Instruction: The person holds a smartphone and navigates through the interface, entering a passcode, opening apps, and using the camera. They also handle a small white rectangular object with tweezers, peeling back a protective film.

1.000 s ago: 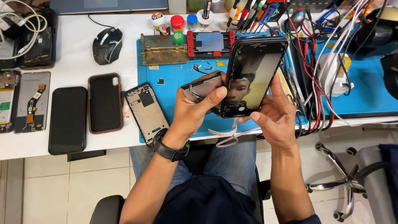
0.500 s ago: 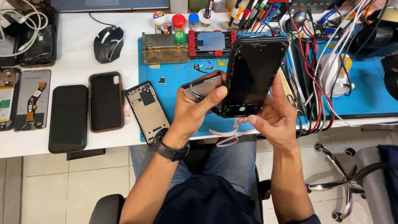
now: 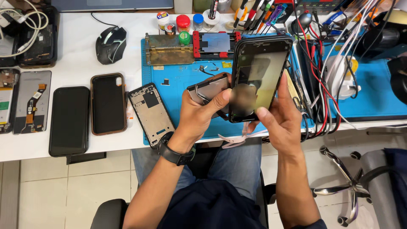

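The phone [image 3: 258, 78], screen up and tilted, is raised over the blue mat [image 3: 186, 80], right hand [image 3: 282, 116] closed on its lower edge. Left hand [image 3: 201, 112] clasps a grey part [image 3: 207, 89] beside it. A frame [image 3: 151, 112] lies on the counter [image 3: 72, 46].

The phone [image 3: 258, 78] in hand is black with a glossy dark screen; the part [image 3: 207, 90] beside it is silver-grey. The work mat [image 3: 182, 78] is bright blue on a white table [image 3: 76, 51]. A black mouse [image 3: 111, 44], a red-capped jar [image 3: 183, 22], a black wristwatch [image 3: 176, 153], blue jeans [image 3: 237, 165].
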